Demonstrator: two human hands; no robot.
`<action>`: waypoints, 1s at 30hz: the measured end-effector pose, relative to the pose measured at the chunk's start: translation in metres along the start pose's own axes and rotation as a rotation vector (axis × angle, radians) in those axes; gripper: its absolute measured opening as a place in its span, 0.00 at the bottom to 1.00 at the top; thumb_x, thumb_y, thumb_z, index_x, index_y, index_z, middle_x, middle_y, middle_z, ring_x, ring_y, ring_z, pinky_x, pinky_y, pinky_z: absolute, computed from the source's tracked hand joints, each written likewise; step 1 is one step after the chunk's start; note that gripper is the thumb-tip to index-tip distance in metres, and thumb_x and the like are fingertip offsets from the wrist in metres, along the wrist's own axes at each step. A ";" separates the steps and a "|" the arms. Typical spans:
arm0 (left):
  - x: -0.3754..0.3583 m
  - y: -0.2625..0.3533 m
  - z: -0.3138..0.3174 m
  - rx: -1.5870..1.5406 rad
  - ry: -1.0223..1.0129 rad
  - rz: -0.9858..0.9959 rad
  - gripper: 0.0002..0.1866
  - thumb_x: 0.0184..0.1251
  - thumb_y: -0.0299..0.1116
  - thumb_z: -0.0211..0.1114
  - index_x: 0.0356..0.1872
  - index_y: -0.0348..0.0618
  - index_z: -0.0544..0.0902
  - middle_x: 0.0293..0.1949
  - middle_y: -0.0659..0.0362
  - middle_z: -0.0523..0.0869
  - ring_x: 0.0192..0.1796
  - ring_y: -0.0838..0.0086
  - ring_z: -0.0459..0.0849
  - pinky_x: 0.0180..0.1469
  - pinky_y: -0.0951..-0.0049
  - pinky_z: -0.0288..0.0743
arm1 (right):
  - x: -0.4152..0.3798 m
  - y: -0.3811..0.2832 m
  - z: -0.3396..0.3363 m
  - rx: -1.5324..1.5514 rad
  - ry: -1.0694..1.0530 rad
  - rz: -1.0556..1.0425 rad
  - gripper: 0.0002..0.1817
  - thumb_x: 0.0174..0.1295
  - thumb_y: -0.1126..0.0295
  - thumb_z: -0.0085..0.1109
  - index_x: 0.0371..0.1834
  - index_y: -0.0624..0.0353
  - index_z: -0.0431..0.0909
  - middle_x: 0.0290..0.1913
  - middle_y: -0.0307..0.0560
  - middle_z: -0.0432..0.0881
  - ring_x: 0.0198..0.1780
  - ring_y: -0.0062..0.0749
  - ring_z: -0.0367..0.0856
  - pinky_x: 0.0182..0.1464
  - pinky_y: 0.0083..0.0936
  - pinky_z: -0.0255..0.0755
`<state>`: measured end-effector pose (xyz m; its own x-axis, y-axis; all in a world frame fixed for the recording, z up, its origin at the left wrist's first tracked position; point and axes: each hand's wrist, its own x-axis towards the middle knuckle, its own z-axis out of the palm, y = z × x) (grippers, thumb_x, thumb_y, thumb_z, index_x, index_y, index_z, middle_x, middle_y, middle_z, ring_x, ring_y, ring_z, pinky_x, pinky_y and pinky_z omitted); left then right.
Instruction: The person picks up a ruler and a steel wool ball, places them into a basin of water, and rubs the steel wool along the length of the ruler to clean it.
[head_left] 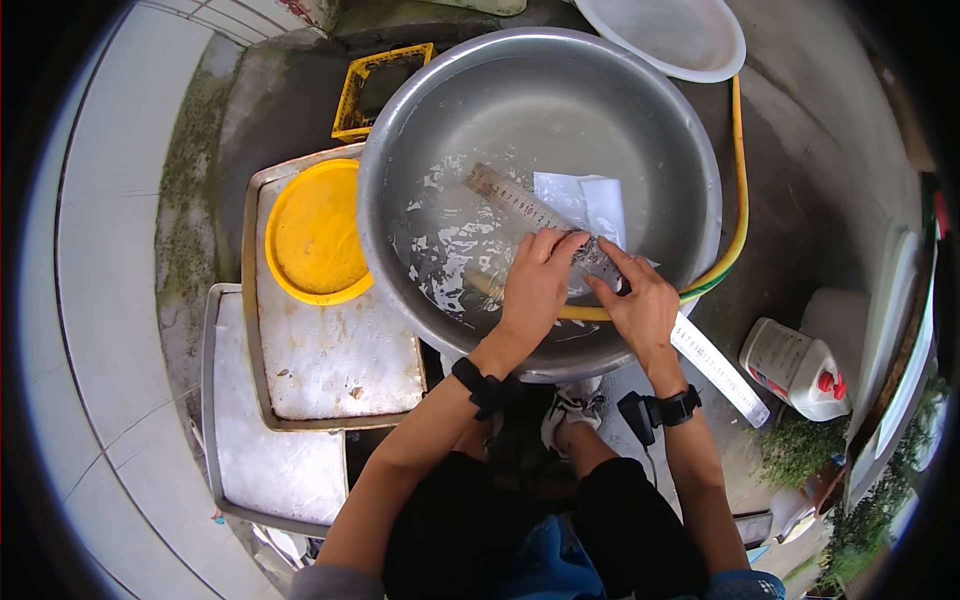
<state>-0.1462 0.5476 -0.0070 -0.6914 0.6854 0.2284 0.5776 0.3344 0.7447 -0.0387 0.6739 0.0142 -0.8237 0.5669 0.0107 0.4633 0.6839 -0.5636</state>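
Note:
A long metal ruler (715, 368) lies slantwise across a big grey metal basin (705, 200), its upper-left end down in the water and its lower-right end out past the rim. My left hand (540, 280) presses on the ruler near its middle, fingers closed together by a small dark, crumpled thing. Just to the right, my right hand (640, 300) has its thumb and index finger apart at the ruler and the same dark thing. Behind the hands a white sheet or cloth (605, 205) lies in the water. A yellow hose (583, 313) passes under both hands.
Left of the basin, a yellow round lid (317, 232) rests on metal trays (330, 370). A yellow crate (350, 105) stands behind them. A white basin (680, 40) is at the back right, and a white jug (790, 365) with a red cap at the right.

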 end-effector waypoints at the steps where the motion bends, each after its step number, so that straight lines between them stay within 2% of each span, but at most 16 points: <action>1: 0.009 -0.010 -0.002 0.050 0.106 0.004 0.20 0.58 0.15 0.63 0.51 0.46 0.85 0.40 0.54 0.79 0.45 0.56 0.79 0.49 0.62 0.75 | -0.002 0.000 -0.003 0.011 0.005 -0.003 0.28 0.50 0.59 0.76 0.59 0.40 0.84 0.29 0.42 0.81 0.28 0.40 0.82 0.34 0.34 0.77; 2: 0.017 -0.024 -0.010 0.044 0.103 0.006 0.20 0.58 0.15 0.63 0.51 0.46 0.85 0.40 0.54 0.79 0.45 0.56 0.79 0.49 0.62 0.75 | -0.005 0.000 -0.006 0.026 0.006 -0.006 0.28 0.50 0.59 0.76 0.59 0.40 0.84 0.29 0.42 0.80 0.28 0.40 0.82 0.34 0.34 0.77; 4: 0.028 -0.049 -0.027 0.181 0.201 -0.186 0.20 0.58 0.16 0.62 0.51 0.47 0.86 0.41 0.55 0.80 0.45 0.57 0.79 0.49 0.62 0.75 | -0.010 -0.002 -0.011 0.012 -0.018 0.004 0.28 0.50 0.60 0.76 0.58 0.40 0.84 0.29 0.43 0.81 0.29 0.40 0.83 0.34 0.34 0.77; 6: 0.021 -0.042 -0.030 0.178 0.190 -0.185 0.20 0.58 0.16 0.63 0.51 0.47 0.86 0.41 0.55 0.81 0.45 0.57 0.79 0.49 0.62 0.75 | -0.009 -0.003 -0.010 -0.009 -0.031 -0.028 0.28 0.50 0.60 0.76 0.58 0.40 0.84 0.29 0.43 0.81 0.29 0.40 0.83 0.34 0.33 0.77; 9: -0.002 -0.001 -0.014 0.052 0.069 -0.008 0.20 0.57 0.15 0.64 0.50 0.46 0.86 0.41 0.55 0.80 0.45 0.59 0.80 0.50 0.64 0.75 | -0.003 -0.006 -0.007 0.033 -0.015 -0.019 0.28 0.50 0.60 0.76 0.59 0.40 0.84 0.28 0.42 0.80 0.29 0.40 0.83 0.34 0.33 0.77; 12: 0.014 -0.020 -0.023 0.093 0.162 -0.073 0.20 0.58 0.15 0.63 0.50 0.46 0.86 0.41 0.55 0.80 0.44 0.60 0.80 0.49 0.66 0.76 | -0.008 -0.006 -0.010 0.038 -0.016 0.003 0.29 0.49 0.59 0.77 0.59 0.40 0.84 0.28 0.42 0.80 0.28 0.40 0.82 0.34 0.33 0.77; 16: 0.014 -0.098 -0.041 0.209 0.282 -0.310 0.17 0.63 0.18 0.63 0.52 0.44 0.85 0.41 0.54 0.80 0.40 0.60 0.81 0.45 0.68 0.77 | -0.020 0.008 -0.008 -0.026 -0.052 -0.036 0.29 0.49 0.59 0.77 0.59 0.39 0.83 0.29 0.43 0.80 0.28 0.40 0.82 0.34 0.34 0.78; 18: -0.001 -0.127 -0.040 0.150 0.492 -0.525 0.15 0.65 0.21 0.64 0.53 0.43 0.85 0.41 0.55 0.80 0.40 0.66 0.83 0.44 0.71 0.77 | -0.023 0.010 -0.006 -0.072 -0.106 0.016 0.30 0.49 0.59 0.77 0.60 0.39 0.83 0.29 0.42 0.80 0.28 0.41 0.82 0.34 0.35 0.78; 19: -0.012 -0.150 -0.034 0.153 0.489 -0.527 0.15 0.65 0.21 0.64 0.53 0.43 0.85 0.41 0.55 0.80 0.40 0.66 0.83 0.44 0.71 0.77 | -0.023 0.009 -0.005 -0.071 -0.110 0.018 0.30 0.49 0.59 0.77 0.60 0.39 0.83 0.29 0.42 0.80 0.28 0.41 0.82 0.34 0.35 0.78; 21: -0.027 -0.189 -0.021 -0.273 0.337 -1.110 0.14 0.67 0.24 0.65 0.53 0.42 0.84 0.43 0.56 0.80 0.41 0.72 0.83 0.44 0.74 0.77 | -0.021 0.007 -0.005 -0.080 -0.116 0.039 0.30 0.50 0.60 0.76 0.61 0.39 0.82 0.30 0.43 0.81 0.29 0.42 0.83 0.35 0.35 0.78; 22: -0.019 -0.170 -0.026 -0.278 0.342 -1.108 0.14 0.67 0.24 0.65 0.53 0.42 0.84 0.43 0.56 0.80 0.41 0.72 0.83 0.44 0.74 0.77 | -0.019 0.008 -0.004 -0.082 -0.114 0.033 0.30 0.50 0.60 0.76 0.61 0.39 0.82 0.30 0.43 0.81 0.29 0.42 0.83 0.35 0.35 0.78; 24: -0.010 -0.114 -0.031 -0.641 0.329 -0.896 0.13 0.69 0.25 0.65 0.53 0.42 0.84 0.45 0.56 0.80 0.43 0.76 0.82 0.44 0.74 0.77 | -0.020 0.009 -0.003 -0.098 -0.106 0.000 0.30 0.51 0.60 0.76 0.61 0.39 0.82 0.32 0.43 0.82 0.30 0.42 0.84 0.36 0.35 0.79; 26: 0.001 -0.064 -0.032 -0.232 0.237 -0.470 0.15 0.65 0.21 0.64 0.53 0.43 0.84 0.40 0.54 0.81 0.36 0.64 0.83 0.43 0.69 0.76 | -0.019 0.007 -0.002 -0.083 -0.108 0.015 0.30 0.50 0.59 0.76 0.61 0.39 0.82 0.32 0.44 0.82 0.31 0.42 0.84 0.36 0.35 0.79; 27: 0.003 -0.059 -0.026 -0.232 0.240 -0.470 0.15 0.65 0.21 0.64 0.53 0.43 0.84 0.40 0.54 0.81 0.36 0.64 0.83 0.43 0.69 0.76 | -0.018 0.004 -0.002 -0.068 -0.108 0.025 0.30 0.50 0.59 0.77 0.61 0.39 0.82 0.33 0.45 0.82 0.31 0.43 0.84 0.36 0.35 0.79; 29: 0.005 -0.054 -0.019 -0.009 0.159 -0.122 0.15 0.66 0.21 0.63 0.53 0.45 0.84 0.44 0.53 0.81 0.40 0.66 0.83 0.43 0.71 0.77 | -0.018 -0.004 -0.004 -0.017 -0.106 0.047 0.30 0.50 0.60 0.77 0.61 0.40 0.82 0.33 0.45 0.83 0.31 0.43 0.85 0.36 0.35 0.79; 30: 0.010 -0.060 -0.021 -0.013 0.161 -0.115 0.15 0.66 0.21 0.63 0.53 0.45 0.84 0.44 0.53 0.81 0.40 0.66 0.83 0.43 0.71 0.77 | -0.017 -0.006 -0.007 0.032 -0.099 0.073 0.30 0.50 0.60 0.77 0.61 0.40 0.82 0.34 0.45 0.83 0.32 0.43 0.85 0.36 0.35 0.79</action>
<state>-0.1972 0.5207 -0.0362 -0.8138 0.5303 0.2376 0.4855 0.3957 0.7796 -0.0250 0.6633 0.0233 -0.8171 0.5655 -0.1125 0.5143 0.6265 -0.5857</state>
